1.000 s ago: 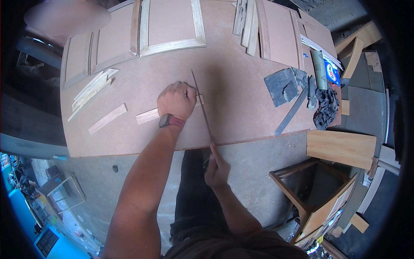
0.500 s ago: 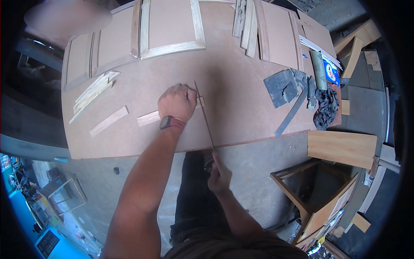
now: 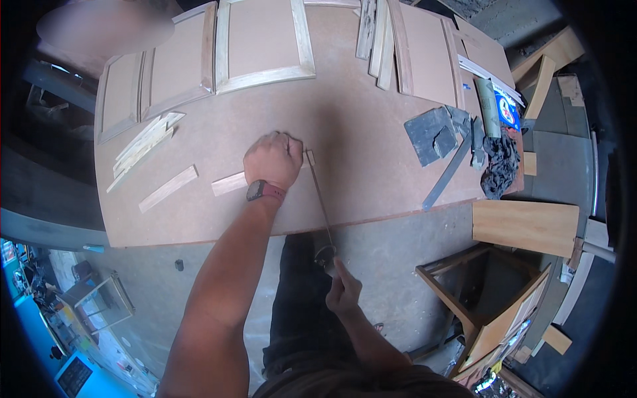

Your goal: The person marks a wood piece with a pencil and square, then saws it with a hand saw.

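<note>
My left hand (image 3: 273, 159), closed in a fist with a watch at the wrist, holds a short pale wooden strip (image 3: 227, 184) down on the table; the strip shows on both sides of it. Just right of my knuckles a handsaw (image 3: 320, 194), seen edge-on as a thin line, lies across the strip's right end. Its tip is at the strip and its handle end is past the table's near edge. The fingers of my right hand (image 3: 344, 292) are wrapped round the handle, which they mostly cover.
Another strip (image 3: 168, 188) and a small pile of strips (image 3: 144, 148) lie to the left on the table (image 3: 371, 159). Framed panels (image 3: 265, 43) line the far side. Dark sandpaper sheets (image 3: 428, 136) and a black cloth (image 3: 501, 166) are at right. A wooden frame (image 3: 451, 298) stands below.
My right hand has drawn the saw back toward my body, so its tip has come from beyond the strip to the strip. My left hand stays nearly in place.
</note>
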Motion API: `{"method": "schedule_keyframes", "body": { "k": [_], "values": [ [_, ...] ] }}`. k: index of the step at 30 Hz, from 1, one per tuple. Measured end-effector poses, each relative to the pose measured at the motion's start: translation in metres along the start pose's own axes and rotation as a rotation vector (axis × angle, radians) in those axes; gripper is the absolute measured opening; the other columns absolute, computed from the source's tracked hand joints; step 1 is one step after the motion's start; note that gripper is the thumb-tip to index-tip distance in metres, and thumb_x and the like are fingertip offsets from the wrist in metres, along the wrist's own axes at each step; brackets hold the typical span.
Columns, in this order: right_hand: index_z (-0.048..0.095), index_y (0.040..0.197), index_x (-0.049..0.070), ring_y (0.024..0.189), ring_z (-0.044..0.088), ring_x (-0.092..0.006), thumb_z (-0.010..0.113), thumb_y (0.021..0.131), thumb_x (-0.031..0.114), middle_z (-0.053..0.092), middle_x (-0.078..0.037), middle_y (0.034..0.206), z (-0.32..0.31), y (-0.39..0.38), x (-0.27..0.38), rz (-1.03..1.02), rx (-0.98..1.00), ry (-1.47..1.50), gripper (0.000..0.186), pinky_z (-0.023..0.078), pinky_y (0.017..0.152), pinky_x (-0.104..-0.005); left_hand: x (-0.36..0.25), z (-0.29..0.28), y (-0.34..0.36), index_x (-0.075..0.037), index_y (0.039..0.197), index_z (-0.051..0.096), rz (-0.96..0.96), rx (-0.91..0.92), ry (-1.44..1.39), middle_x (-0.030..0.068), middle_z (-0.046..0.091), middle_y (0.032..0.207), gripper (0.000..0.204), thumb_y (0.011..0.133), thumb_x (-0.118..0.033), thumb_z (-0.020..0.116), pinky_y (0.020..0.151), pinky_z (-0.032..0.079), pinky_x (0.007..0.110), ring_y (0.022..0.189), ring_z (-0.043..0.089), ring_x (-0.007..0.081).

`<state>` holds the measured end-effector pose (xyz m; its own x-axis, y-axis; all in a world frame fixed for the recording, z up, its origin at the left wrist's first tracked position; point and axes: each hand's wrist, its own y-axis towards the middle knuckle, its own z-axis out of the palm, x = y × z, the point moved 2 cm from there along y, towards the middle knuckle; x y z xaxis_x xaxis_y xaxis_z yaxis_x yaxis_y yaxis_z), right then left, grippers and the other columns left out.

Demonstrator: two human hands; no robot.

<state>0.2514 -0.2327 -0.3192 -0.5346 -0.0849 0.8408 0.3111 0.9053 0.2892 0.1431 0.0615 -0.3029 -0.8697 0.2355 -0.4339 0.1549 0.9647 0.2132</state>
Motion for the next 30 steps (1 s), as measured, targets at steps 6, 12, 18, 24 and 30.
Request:
{"method": "schedule_keyframes", "body": {
  "k": [6,12,18,24,30],
  "values": [
    [0.059,0.144,0.004,0.071,0.074,-0.034,0.054,0.106,0.005,0.076,-0.022,0.112,0.031,0.054,-0.012,0.135,0.074,-0.005,0.038,0.059,0.058,-0.0359,-0.003,0.002,-0.001,-0.009,0.079,0.068,-0.022,0.025,0.026,0.0129,0.071,0.083,0.025,0.093,-0.029,0.061,0.073,0.057,0.048,0.08,0.07,0.0353],
    [0.057,0.146,0.003,0.071,0.075,-0.0344,0.054,0.106,0.006,0.076,-0.021,0.115,0.001,0.011,0.002,0.107,0.057,0.039,0.04,0.057,0.057,-0.0351,-0.002,0.0,0.001,-0.011,0.072,0.067,0.035,-0.081,-0.012,0.0084,0.068,0.078,0.019,0.087,-0.022,0.066,0.07,0.056,0.045,0.077,0.068,0.0308],
    [0.058,0.141,-0.005,0.066,0.068,-0.0288,0.046,0.108,0.01,0.069,-0.019,0.084,0.026,0.04,-0.005,0.08,0.085,0.0,0.038,0.053,0.063,-0.0342,-0.003,0.002,-0.001,-0.011,0.073,0.067,0.025,-0.048,0.007,0.0084,0.068,0.079,0.019,0.087,-0.023,0.066,0.07,0.056,0.045,0.076,0.068,0.0308],
    [0.059,0.145,0.001,0.068,0.073,-0.0334,0.054,0.107,0.007,0.075,-0.024,0.094,-0.001,0.004,-0.007,0.163,0.093,0.014,0.039,0.054,0.056,-0.0391,-0.001,-0.001,0.0,-0.01,0.073,0.067,0.029,-0.068,-0.011,0.0083,0.068,0.079,0.019,0.088,-0.023,0.065,0.07,0.056,0.045,0.076,0.068,0.0308],
    [0.057,0.142,-0.005,0.066,0.07,-0.029,0.049,0.107,0.011,0.073,-0.025,0.094,0.022,0.042,-0.013,0.108,0.169,-0.096,0.04,0.053,0.061,-0.0349,0.0,0.003,-0.001,-0.01,0.072,0.066,0.023,-0.049,0.013,0.0082,0.068,0.078,0.02,0.087,-0.023,0.065,0.069,0.056,0.045,0.075,0.068,0.0307]
  ]
}}
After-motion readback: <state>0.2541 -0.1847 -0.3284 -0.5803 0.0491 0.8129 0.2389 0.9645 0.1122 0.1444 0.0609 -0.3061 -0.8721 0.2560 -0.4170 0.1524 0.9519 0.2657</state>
